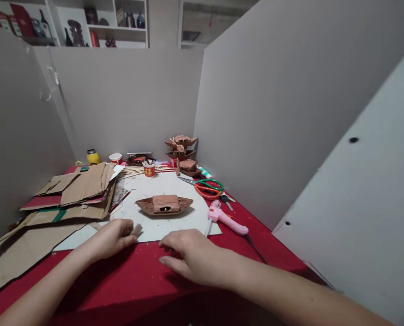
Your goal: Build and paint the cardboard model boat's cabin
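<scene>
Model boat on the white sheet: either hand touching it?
No: white sheet shows between the model boat and both the left hand and right hand.

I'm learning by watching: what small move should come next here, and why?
Probably bring the right hand over to steady the small cardboard piece: the left hand alone grips it, while the right is nearby, apparently holding nothing.

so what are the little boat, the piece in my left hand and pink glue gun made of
Little boat: matt reddish-brown, rough surface; perhaps painted card, though wood is possible. Piece in your left hand: likely cardboard, flat, dull tan. Pink glue gun: probably plastic, smooth, rounded.
</scene>
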The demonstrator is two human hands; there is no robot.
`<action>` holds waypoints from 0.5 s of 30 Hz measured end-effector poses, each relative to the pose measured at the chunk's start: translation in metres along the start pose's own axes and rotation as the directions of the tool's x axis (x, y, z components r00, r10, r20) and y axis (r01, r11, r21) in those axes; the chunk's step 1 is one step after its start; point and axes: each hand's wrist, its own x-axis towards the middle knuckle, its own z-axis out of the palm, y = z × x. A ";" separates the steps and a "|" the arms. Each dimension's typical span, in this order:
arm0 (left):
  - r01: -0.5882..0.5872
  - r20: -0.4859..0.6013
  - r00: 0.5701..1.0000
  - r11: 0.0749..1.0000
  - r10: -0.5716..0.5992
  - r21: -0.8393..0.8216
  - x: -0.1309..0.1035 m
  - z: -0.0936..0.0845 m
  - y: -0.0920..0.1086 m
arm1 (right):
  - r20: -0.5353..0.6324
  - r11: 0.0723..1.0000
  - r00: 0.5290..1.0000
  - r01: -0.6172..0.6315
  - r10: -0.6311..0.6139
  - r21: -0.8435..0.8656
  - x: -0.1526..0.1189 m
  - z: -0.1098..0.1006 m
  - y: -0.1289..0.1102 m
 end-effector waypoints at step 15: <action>-0.115 -0.035 0.993 0.899 0.110 -0.422 0.024 0.005 0.043 | -0.340 0.839 0.808 -0.537 0.481 -0.088 -0.072 -0.021 0.127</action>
